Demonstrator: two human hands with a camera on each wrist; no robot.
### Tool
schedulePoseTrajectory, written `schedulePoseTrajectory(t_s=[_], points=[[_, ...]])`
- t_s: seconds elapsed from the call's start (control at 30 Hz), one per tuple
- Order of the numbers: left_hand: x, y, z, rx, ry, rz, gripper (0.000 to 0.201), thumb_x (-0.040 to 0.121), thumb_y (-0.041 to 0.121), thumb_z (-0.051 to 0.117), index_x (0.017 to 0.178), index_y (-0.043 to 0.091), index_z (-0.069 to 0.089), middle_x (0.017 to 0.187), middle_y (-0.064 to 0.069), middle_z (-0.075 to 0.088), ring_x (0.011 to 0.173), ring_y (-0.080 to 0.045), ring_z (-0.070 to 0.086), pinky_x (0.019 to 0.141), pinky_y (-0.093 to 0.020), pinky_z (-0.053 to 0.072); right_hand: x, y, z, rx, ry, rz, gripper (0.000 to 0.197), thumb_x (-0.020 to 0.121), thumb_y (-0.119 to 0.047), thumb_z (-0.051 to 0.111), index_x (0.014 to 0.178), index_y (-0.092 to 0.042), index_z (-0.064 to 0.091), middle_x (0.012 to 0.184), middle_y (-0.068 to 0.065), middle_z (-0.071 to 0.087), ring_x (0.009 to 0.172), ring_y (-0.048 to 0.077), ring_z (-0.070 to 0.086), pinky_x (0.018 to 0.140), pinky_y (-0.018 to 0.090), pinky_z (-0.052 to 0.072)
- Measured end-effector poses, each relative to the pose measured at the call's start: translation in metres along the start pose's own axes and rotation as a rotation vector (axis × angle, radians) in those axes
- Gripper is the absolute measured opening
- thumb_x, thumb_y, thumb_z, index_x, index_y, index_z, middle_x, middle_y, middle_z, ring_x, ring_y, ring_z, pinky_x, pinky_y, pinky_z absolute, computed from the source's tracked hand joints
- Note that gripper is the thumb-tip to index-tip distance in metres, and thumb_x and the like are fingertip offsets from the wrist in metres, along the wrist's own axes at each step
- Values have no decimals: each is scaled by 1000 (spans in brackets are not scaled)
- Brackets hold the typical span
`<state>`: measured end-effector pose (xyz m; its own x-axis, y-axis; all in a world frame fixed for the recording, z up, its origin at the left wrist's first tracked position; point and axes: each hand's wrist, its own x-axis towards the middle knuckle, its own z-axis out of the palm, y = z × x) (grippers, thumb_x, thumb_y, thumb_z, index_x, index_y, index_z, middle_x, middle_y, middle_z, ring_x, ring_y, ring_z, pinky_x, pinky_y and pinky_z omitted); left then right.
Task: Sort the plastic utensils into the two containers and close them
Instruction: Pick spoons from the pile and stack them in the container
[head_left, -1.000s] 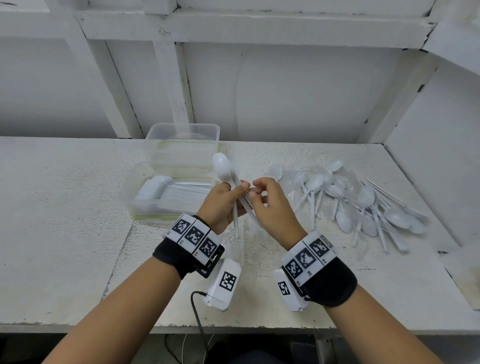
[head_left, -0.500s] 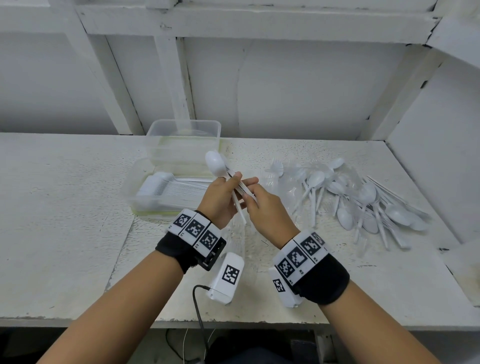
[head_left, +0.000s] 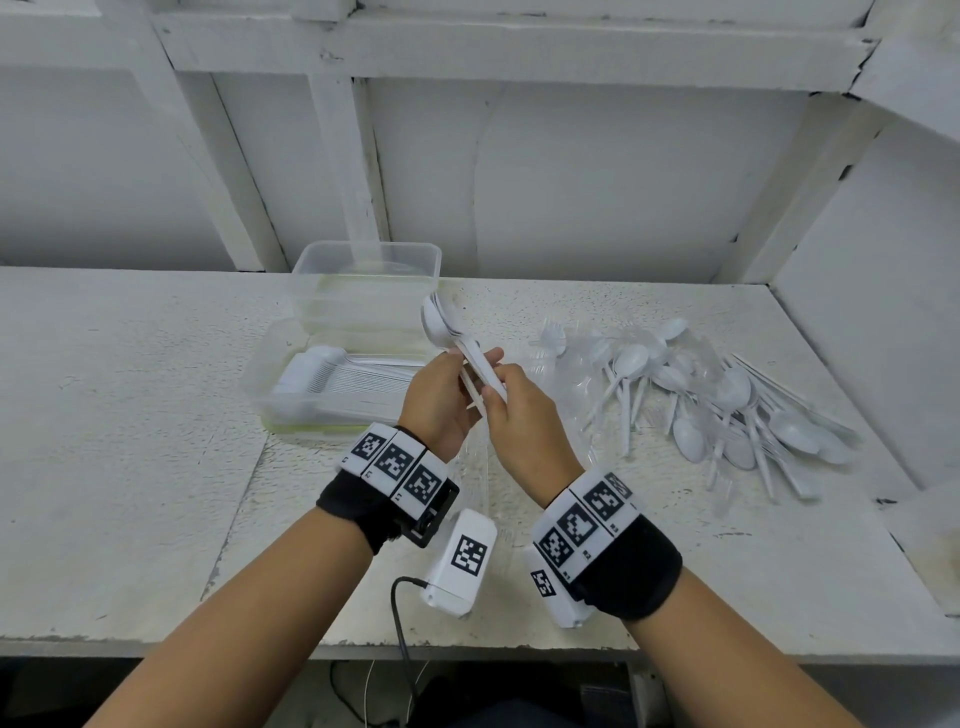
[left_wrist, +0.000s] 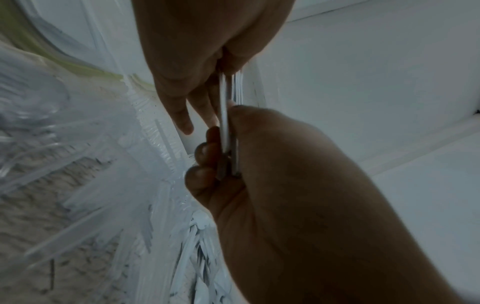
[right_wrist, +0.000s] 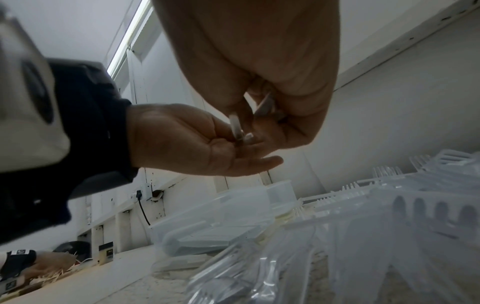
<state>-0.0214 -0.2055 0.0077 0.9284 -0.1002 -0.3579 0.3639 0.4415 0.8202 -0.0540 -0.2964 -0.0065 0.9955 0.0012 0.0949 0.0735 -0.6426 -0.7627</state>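
Both hands hold one bundle of white plastic spoons (head_left: 442, 327) above the table, bowls up and to the left. My left hand (head_left: 457, 387) pinches the handles (right_wrist: 237, 127) between thumb and fingers. My right hand (head_left: 503, 397) curls round the lower handles (left_wrist: 225, 123). Just left of the hands stands a clear container (head_left: 260, 387) with a row of white spoons lying in it. Behind it stands a second clear container (head_left: 363, 270), which looks empty. More white spoons (head_left: 727, 400) lie heaped on the right.
Clear plastic forks (head_left: 551, 335) lie between the hands and the spoon heap, and more lie under my hands (right_wrist: 363, 226). White walls close off the table at the back and right. A black cable (head_left: 400, 618) hangs over the front edge.
A stray spoon handle that hung apart from the bundle has been drawn in, so the handles lie closer together. Both hands stay at about the same spot.
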Motion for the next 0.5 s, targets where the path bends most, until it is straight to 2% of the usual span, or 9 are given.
schedulePoseTrajectory(t_s=[0.1, 0.2, 0.27, 0.33, 0.4, 0.5], points=[[0, -1, -3, -12, -28, 25, 25, 100, 20, 36, 96, 13, 60, 100, -3, 69, 83, -16, 65, 76, -33, 53, 1, -1, -2, 27, -4, -2, 26, 99, -19, 38, 119, -6, 48, 95, 8, 57, 82, 21, 54, 67, 29, 40], [0, -2, -5, -2, -55, 46, 25, 101, 24, 35, 104, 11, 57, 106, -4, 68, 85, -16, 65, 75, -34, 54, 0, -4, -7, 87, -35, 28, 24, 100, -20, 38, 116, -6, 48, 77, -4, 48, 67, 11, 47, 69, 40, 51], [0, -2, -6, 9, -61, 54, 24, 101, 24, 37, 103, 11, 57, 107, -5, 67, 85, -16, 66, 75, -34, 54, -1, -5, -9, 101, -40, 38, 23, 100, -20, 39, 116, -8, 49, 72, -8, 44, 64, 9, 46, 70, 42, 54], [0, -1, -5, 27, -58, 61, 23, 100, 23, 39, 100, 12, 59, 106, -3, 68, 80, -12, 68, 74, -32, 54, -2, -7, -10, 114, -40, 34, 23, 99, -20, 40, 117, -8, 49, 73, -10, 45, 65, 11, 48, 67, 37, 53], [0, 0, -5, 53, -58, 72, 22, 99, 22, 41, 100, 12, 60, 105, -2, 68, 77, -10, 69, 75, -31, 55, -3, -9, -12, 141, -54, 39, 23, 99, -20, 40, 118, -10, 49, 74, -9, 47, 62, 11, 49, 58, 32, 51], [1, 1, -7, 106, -71, 82, 21, 98, 19, 43, 102, 10, 61, 102, -2, 70, 83, -13, 68, 85, -35, 50, -4, -9, -18, 216, -108, 80, 23, 99, -22, 39, 119, -15, 49, 76, -4, 51, 57, 12, 52, 45, 23, 49]])
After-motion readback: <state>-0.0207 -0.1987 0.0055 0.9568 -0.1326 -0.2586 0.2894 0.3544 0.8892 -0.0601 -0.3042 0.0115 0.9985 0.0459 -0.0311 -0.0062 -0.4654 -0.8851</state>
